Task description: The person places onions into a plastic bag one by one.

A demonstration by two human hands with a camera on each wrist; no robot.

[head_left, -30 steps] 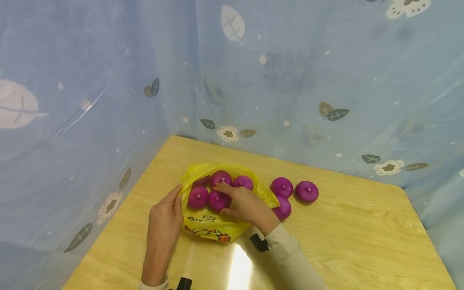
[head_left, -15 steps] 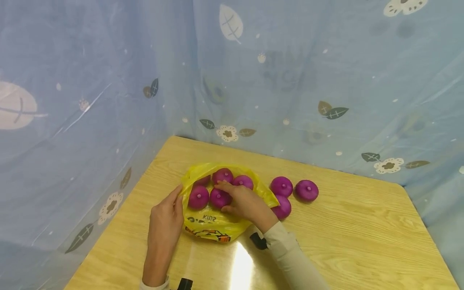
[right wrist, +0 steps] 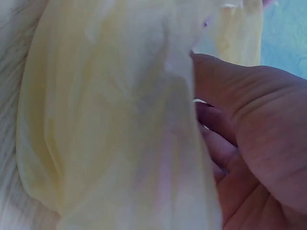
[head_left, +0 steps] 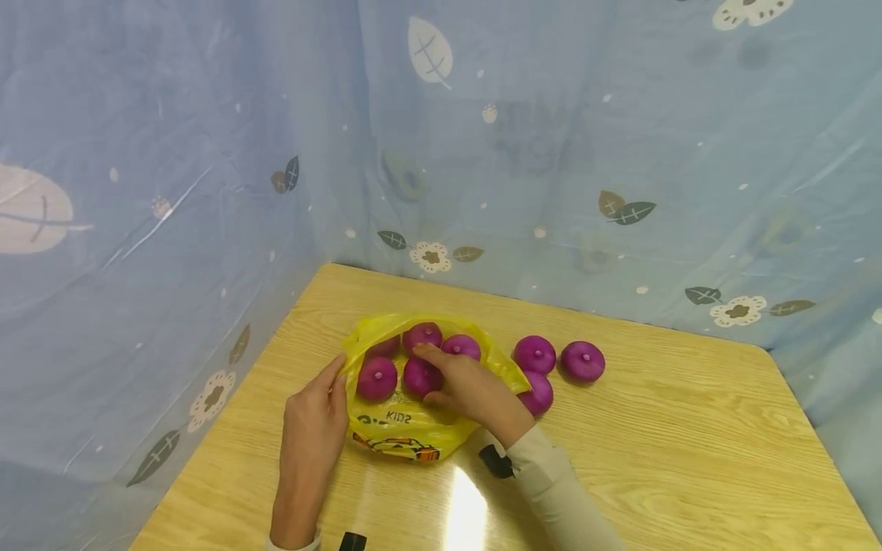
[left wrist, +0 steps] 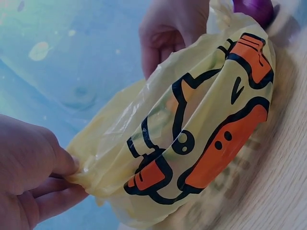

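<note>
A yellow plastic bag [head_left: 403, 417] with printed lettering and an orange and black cartoon lies with its mouth spread, several purple onions inside it. My left hand [head_left: 313, 421] pinches the bag's left rim between thumb and fingers, plain in the left wrist view too. Reaching in over the right rim, my right hand [head_left: 472, 386] holds a purple onion [head_left: 420, 377] between thumb and fingers. Beside that onion, on the left, sits another onion [head_left: 377, 379]; behind are a far onion [head_left: 422, 335] and a right-hand onion [head_left: 462, 347]. In the right wrist view, the bag wall hides the fingertips.
Three loose onions rest right of the bag: a back onion [head_left: 534, 355], a front onion [head_left: 537, 394] partly covered by the bag, and a right onion [head_left: 583, 362]. The wooden table [head_left: 675, 444] meets a blue patterned curtain [head_left: 551, 168] at the back and left.
Inside the bag, the onion in my right hand has shifted slightly right and turned, and the far onion has tilted a little. My left hand stays on the rim.
</note>
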